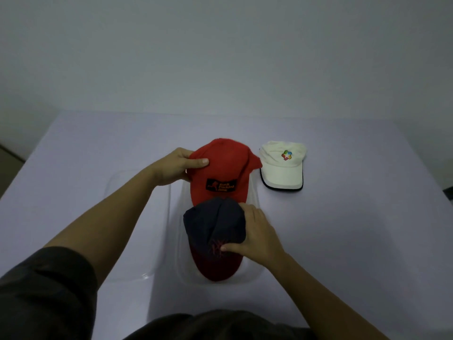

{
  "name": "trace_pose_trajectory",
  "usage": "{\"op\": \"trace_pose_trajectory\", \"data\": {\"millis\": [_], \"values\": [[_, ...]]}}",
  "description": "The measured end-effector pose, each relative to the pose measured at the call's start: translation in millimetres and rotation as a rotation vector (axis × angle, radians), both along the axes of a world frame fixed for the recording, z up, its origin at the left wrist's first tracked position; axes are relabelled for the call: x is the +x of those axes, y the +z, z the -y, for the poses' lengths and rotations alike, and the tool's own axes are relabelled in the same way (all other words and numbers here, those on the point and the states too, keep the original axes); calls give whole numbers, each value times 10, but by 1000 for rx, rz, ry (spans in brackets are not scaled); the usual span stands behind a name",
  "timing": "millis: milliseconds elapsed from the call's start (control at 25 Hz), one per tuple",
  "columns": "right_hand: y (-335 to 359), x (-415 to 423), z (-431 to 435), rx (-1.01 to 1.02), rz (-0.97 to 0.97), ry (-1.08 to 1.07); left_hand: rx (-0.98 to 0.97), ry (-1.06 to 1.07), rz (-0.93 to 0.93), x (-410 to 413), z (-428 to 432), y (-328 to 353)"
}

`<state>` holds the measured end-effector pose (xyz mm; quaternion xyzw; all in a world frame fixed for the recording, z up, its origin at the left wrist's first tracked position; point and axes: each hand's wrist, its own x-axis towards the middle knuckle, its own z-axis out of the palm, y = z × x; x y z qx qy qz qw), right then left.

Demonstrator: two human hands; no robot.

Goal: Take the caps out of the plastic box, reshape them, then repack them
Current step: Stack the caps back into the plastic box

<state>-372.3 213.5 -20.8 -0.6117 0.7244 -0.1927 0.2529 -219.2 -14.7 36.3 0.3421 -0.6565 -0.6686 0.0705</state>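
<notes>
With the plastic box (253, 273) as the dial's centre on the table (367, 241), its lid (139, 229) lies flat at 9 o'clock, just beside the box. Two caps sit over the box: the far cap (220, 165) at its 12 o'clock end and the near cap (210, 222) at its 6 o'clock end, the near one overlapping the far one's near edge. The side cap (282, 170) lies outside the box on the table at 1 o'clock, just beside the far cap. The left hand (175, 168) grips the far cap's 9 o'clock edge; the right hand (257, 234) grips the near cap's 3 o'clock side
</notes>
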Motion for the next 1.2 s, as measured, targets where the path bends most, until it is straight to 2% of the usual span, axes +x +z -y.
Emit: {"op": "trace_pose_trajectory", "data": {"millis": [160,280,360,480,680,760,880,920,1080,1200], "values": [[-20,0,6,0,30,-12,131,-78,91,55,-147,-204],[-58,4,-6,-41,-119,-41,190,-116,146,113,-213,-338],[-90,-2,5,-57,-177,-67,194,-156,199,129,-235,-372],[-138,-8,19,-1,-137,-69,165,-183,263,104,-233,-349],[-127,-17,39,39,-274,-44,160,-199,308,69,-213,-355],[-81,-26,80,39,-160,-46,160,-201,312,78,-208,-352],[-18,-179,231,-127,208,-296,149,-170,291,96,-212,-354],[5,-276,298,-119,260,-322,149,-153,281,104,-222,-357],[77,-548,455,166,73,-35,121,-123,256,112,-272,-328],[81,-550,526,195,-48,61,-68,-102,303,91,-331,-294]]}}
